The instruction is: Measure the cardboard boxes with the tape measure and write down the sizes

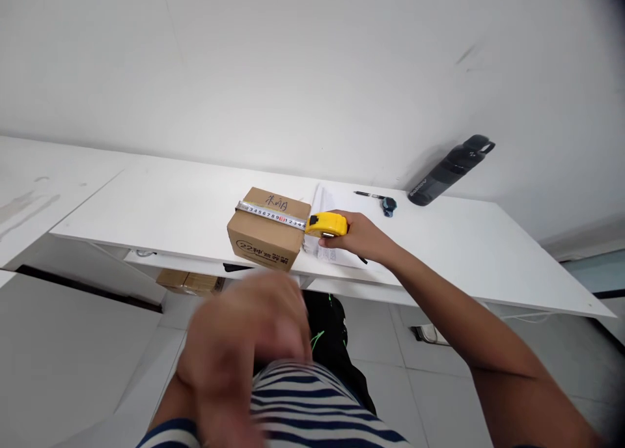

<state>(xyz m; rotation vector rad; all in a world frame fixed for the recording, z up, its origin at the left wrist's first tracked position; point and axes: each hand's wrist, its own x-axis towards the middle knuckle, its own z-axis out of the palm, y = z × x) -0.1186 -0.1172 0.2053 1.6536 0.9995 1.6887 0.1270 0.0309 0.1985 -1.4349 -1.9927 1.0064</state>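
Observation:
A brown cardboard box (258, 232) sits at the front of the white table, with handwriting on its top and printed characters on its near side. The yellow tape measure (327, 223) is at the box's right end, my right hand (362, 235) closed round its case. Its silver blade (268, 213) stretches across the box top to the left edge, numbers facing up. My left hand (244, 344) is raised close to the camera in front of the table, smeared by motion. I cannot make out its fingers or anything in them.
White papers (332, 197) lie partly beneath my right hand. Behind are a pen (368, 195) and a dark blue watch (388, 206). A black bottle (449, 171) stands near the wall. Below the table's left part is another cardboard box (188, 281).

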